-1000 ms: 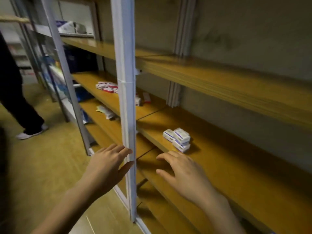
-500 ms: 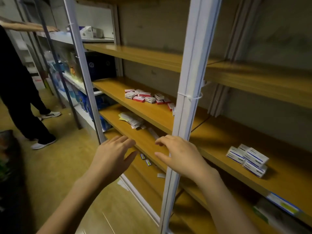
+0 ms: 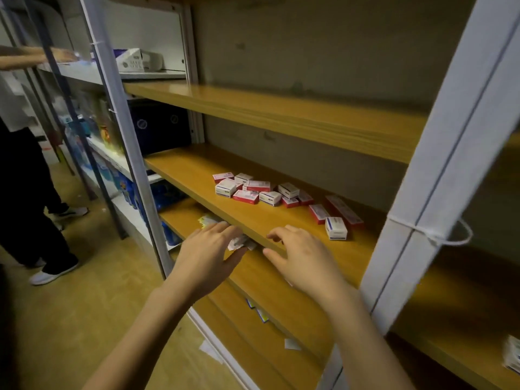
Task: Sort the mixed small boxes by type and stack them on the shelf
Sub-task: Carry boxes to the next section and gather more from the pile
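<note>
A loose heap of several small boxes (image 3: 254,190), some red and white, some white with blue stripes, lies on the middle wooden shelf (image 3: 197,175). One blue-striped white box (image 3: 335,228) stands apart at the heap's right end, beside a long red-and-white box (image 3: 343,210). My left hand (image 3: 209,253) and my right hand (image 3: 302,256) hover empty with relaxed fingers in front of that shelf's front edge, short of the boxes. Both hands hold nothing.
A white metal upright (image 3: 439,175) stands at the right, another upright (image 3: 123,130) at the left. Papers (image 3: 242,243) lie on the shelf below. Stacked white boxes (image 3: 512,353) peek in at the right edge. Another person (image 3: 25,192) stands at the left on the floor.
My view has swung left along the shelves, from the bay with the stacked white boxes to the bay with the mixed heap. Both hands stayed open and moved closer to the shelf edge.
</note>
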Demonstrator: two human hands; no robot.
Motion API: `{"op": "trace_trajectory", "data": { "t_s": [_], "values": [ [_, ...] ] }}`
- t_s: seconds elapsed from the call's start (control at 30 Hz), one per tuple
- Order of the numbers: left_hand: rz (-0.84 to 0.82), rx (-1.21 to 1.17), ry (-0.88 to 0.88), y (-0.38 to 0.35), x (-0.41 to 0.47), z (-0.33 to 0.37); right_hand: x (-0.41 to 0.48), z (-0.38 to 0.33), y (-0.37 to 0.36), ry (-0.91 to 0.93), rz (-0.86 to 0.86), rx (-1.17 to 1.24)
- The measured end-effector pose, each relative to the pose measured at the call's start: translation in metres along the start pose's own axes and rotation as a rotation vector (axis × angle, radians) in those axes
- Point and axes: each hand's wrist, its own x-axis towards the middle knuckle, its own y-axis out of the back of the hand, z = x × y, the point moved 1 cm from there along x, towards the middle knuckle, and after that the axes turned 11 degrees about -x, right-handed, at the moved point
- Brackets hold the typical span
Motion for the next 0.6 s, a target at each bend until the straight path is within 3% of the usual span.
{"op": "trace_trajectory", "data": {
  "t_s": [0.27,0.43,0.6],
  "values": [
    [-0.055,-0.051,0.001,-0.031,0.087,-0.074,0.103,0.023,-0.037,-0.222,0.047,0.077],
    [-0.097,-0.079,-0.011,-0.047,0.122,-0.109,0.155,0.057,-0.056,-0.389,0.091,-0.026],
    [-0.14,-0.113,-0.079,-0.062,0.152,-0.14,0.198,0.09,-0.079,-0.526,0.003,-0.087]
  ]
}}
